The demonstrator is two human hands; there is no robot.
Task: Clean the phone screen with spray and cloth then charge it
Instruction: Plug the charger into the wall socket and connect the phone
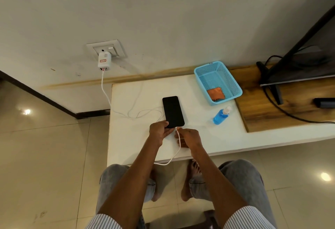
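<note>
A black phone (172,111) lies screen up on the white table (203,138). My left hand (160,129) grips its near left corner. My right hand (188,137) pinches the end of the white charging cable (178,149) right at the phone's bottom edge. The cable loops over the table and runs up to a white charger (104,61) plugged into the wall socket (107,49). A blue spray bottle (221,115) lies on its side to the right. An orange cloth (216,94) sits in a light blue basket (233,83).
A wooden board (272,105) on the right carries a TV (299,56) on its stand, black cables and a dark object (324,102). My knees and bare feet are below the table's front edge, over a glossy tiled floor.
</note>
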